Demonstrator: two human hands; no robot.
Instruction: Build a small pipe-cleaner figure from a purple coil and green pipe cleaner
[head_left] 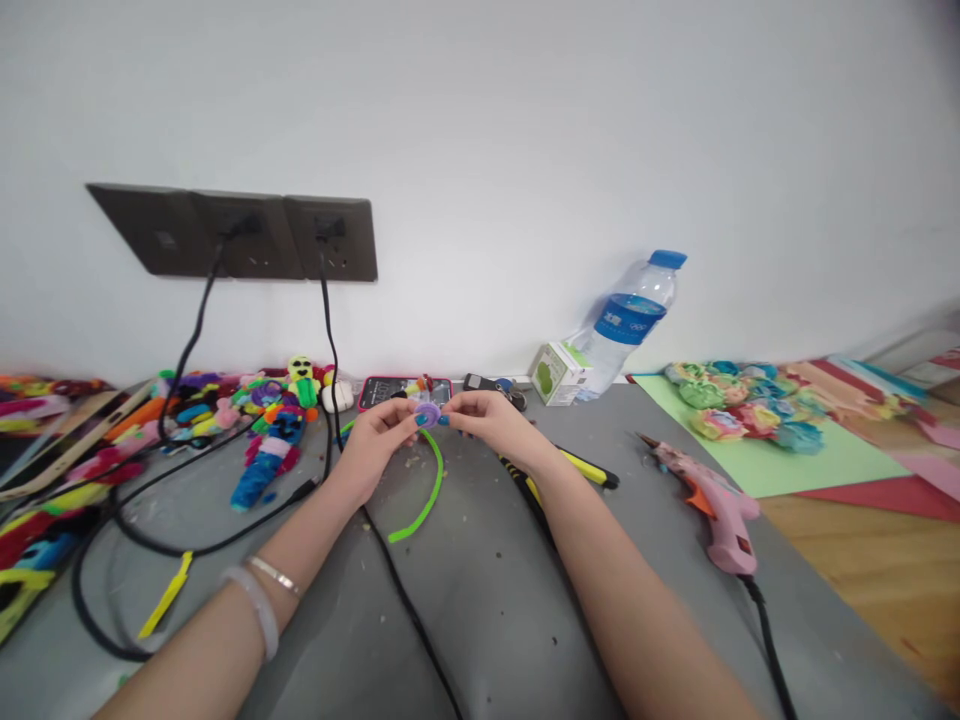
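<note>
Both hands meet above the middle of the grey table (480, 600). Between them is a small purple disc (428, 413), coiled in look. My left hand (379, 437) pinches its left side with thumb and forefinger. My right hand (487, 420) has its fingertips closed on the right side of the disc. A bright green pipe cleaner (437, 490) curves down below the hands onto the table; whether it joins the disc cannot be made out. Behind the hands lies a phone with a red edge (382, 391), partly covered by them.
Left: colourful fuzzy figures (277, 440) and black cables (199, 550). Right of the hands: a yellow cutter (589, 467), small box (559, 373), leaning water bottle (630, 320) and pink glue gun (720, 505). Paper flowers (750, 400) rest on green paper (825, 475).
</note>
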